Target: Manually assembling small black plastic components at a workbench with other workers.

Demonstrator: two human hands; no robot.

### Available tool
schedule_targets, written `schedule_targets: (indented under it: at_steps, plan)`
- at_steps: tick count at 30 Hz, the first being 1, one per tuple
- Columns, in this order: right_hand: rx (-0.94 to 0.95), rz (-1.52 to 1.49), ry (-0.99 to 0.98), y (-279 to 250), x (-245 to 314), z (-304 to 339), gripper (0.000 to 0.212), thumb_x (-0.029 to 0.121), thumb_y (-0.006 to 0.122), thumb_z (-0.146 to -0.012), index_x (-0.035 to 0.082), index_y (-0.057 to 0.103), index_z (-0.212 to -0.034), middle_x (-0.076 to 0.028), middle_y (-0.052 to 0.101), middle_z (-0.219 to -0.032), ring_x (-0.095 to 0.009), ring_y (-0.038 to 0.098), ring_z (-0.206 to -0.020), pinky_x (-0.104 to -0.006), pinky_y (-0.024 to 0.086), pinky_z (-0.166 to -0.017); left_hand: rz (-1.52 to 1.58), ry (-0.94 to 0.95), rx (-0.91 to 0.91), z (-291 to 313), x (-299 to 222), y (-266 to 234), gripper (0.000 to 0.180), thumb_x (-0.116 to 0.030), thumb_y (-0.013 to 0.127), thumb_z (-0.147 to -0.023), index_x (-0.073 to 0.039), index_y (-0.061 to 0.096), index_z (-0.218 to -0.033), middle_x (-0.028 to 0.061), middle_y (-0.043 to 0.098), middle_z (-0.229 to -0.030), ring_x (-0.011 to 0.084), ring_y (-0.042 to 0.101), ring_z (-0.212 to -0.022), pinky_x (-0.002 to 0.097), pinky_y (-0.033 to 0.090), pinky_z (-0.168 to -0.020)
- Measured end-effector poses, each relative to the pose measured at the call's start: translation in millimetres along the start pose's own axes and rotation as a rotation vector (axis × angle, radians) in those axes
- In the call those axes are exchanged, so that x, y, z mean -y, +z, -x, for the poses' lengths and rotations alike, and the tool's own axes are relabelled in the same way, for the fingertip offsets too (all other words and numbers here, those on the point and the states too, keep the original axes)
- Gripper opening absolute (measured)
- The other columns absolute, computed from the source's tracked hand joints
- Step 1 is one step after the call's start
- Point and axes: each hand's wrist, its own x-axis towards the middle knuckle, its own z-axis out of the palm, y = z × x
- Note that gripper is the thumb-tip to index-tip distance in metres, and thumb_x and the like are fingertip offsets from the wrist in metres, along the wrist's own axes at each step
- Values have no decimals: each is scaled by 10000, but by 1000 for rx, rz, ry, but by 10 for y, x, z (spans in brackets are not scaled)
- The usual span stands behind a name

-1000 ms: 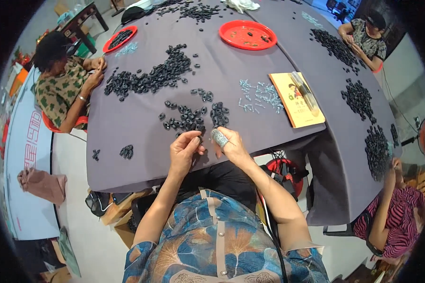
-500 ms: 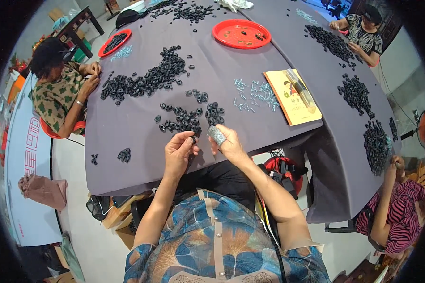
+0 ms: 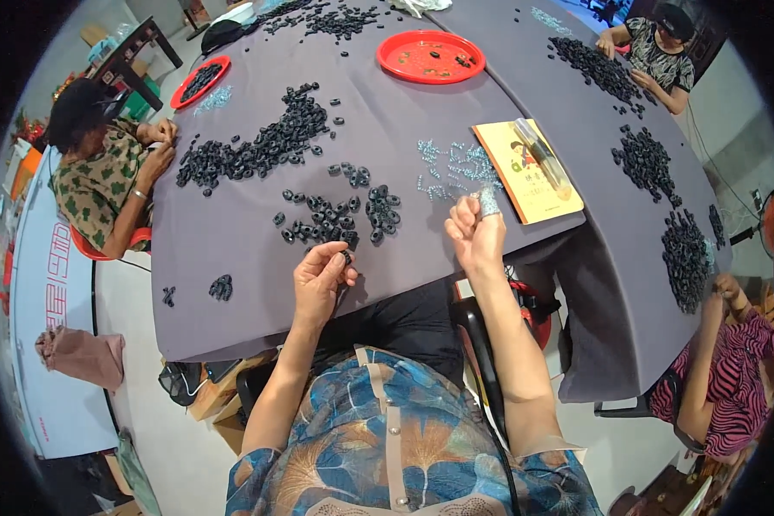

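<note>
My left hand (image 3: 320,279) pinches a small black plastic piece (image 3: 346,257) between thumb and fingertips, just above the table's front edge. Beyond it lies a loose cluster of similar oval black pieces (image 3: 322,218), with a tighter group (image 3: 383,211) to its right. My right hand (image 3: 476,234), its thumb wrapped in a grey covering (image 3: 488,200), is curled closed at the near side of some small silvery springs (image 3: 469,162). Whatever its fingers hold, if anything, is too small to make out.
A yellow booklet (image 3: 516,176) with a pen on it lies right of the springs. Farther off are a red tray (image 3: 432,80) and a big black heap (image 3: 258,146). A person (image 3: 103,172) sits at the left; two others work along the right side.
My right hand has moved away from my left, to the right and forward, up to the springs. My left hand keeps its hold on the black piece, nearly in place.
</note>
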Motion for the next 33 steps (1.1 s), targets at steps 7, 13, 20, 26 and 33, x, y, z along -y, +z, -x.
schedule_targets:
  at_steps: [7, 13, 20, 26, 33]
  plan:
    - [55, 137, 39, -9, -47, -2, 331, 304, 388, -969, 104, 375, -706, 12, 338, -596, -77, 275, -485, -229, 277, -434, 19, -25, -28, 10, -65, 0, 198, -70, 547, -893, -5, 572, -1078, 117, 619, -889, 150, 584, -673, 243, 483, -592]
    - [257, 463, 23, 69, -232, 135, 148, 155, 465, -928, 59, 495, -819, -2, 483, -679, -58, 395, -516, -225, 380, -458, 39, -19, -31, -5, -3, -21, 196, -83, 561, -890, -12, 576, -1072, 107, 627, -878, 145, 590, -670, 243, 484, -587]
    - [272, 597, 5, -36, -388, 63, 75, 44, 579, -849, 51, 508, -872, -4, 531, -688, -50, 465, -494, -200, 393, -420, 90, -7, -11, 7, -18, -49, 188, -91, 555, -897, -12, 578, -1066, 101, 622, -887, 137, 610, -677, 242, 500, -589]
    - [344, 731, -30, -63, -407, 62, 57, 66, 551, -872, 58, 505, -903, -4, 523, -723, -45, 452, -532, -207, 414, -446, 79, 3, 3, 16, -16, -47, 183, -98, 550, -902, -13, 579, -1061, 104, 620, -886, 146, 607, -680, 247, 497, -594]
    - [268, 553, 31, -64, -381, 68, 42, 60, 488, -906, 46, 508, -940, -32, 552, -783, -55, 458, -546, -222, 427, -468, 94, -2, 16, 18, 2, -61, 183, -86, 538, -905, -6, 578, -1064, 125, 621, -914, 166, 619, -696, 262, 511, -606]
